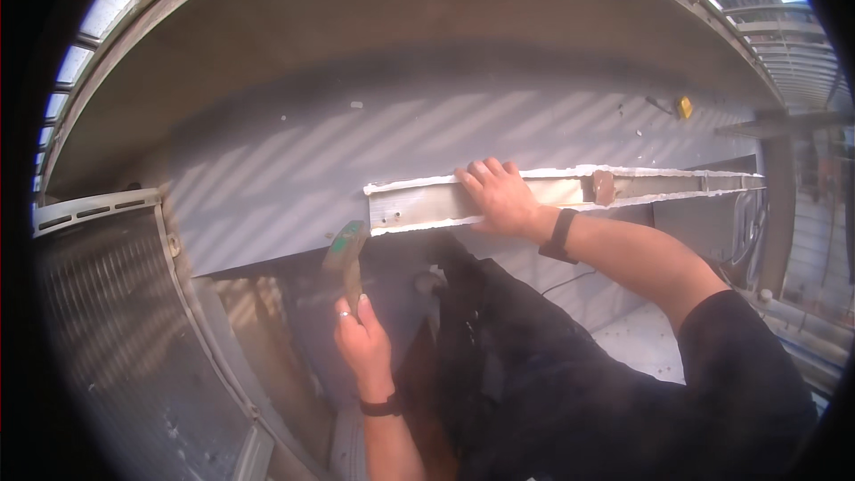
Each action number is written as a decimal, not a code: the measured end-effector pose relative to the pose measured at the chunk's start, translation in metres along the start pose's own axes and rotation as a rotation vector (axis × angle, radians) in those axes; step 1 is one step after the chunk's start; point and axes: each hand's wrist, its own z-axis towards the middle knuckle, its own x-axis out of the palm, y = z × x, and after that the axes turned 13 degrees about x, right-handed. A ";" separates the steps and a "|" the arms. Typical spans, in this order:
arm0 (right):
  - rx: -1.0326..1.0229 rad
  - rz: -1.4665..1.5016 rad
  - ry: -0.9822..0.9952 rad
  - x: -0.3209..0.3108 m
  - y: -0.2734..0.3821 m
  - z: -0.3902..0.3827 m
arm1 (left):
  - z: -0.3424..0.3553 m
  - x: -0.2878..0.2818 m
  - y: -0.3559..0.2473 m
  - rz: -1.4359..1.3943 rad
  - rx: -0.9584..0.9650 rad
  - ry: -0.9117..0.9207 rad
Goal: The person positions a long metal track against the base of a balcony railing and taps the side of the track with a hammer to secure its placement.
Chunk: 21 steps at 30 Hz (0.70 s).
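Note:
My left hand (363,338) grips the handle of a worn tool, a hammer or mallet (345,249) with green paint on its head, held upright just off the left end of a long metal channel (419,209). The channel lies sideways along the front edge of a pale grey ledge and has ragged white material along both edges. My right hand (503,200) grips it near the left part, fingers over the far edge. A reddish-brown piece (603,187) sits in the channel to the right of that hand.
A yellow object (684,108) and small crumbs lie on the grey ledge (267,169). A framed ribbed panel (134,330) stands at left. Metal bars (748,9) run along the upper right, with a post at right. My dark-clothed legs are below the ledge.

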 end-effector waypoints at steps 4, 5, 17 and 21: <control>-0.001 -0.020 0.010 0.011 0.009 -0.017 | 0.004 0.001 -0.007 -0.039 0.041 0.022; 0.004 -0.015 0.015 0.013 0.010 -0.017 | 0.005 0.001 -0.008 -0.055 0.043 0.032; 0.058 -0.140 0.000 0.017 0.016 -0.013 | 0.000 0.039 0.030 0.318 0.239 0.102; 0.078 -0.145 0.037 0.018 0.013 -0.011 | 0.004 0.040 0.012 0.282 0.293 0.057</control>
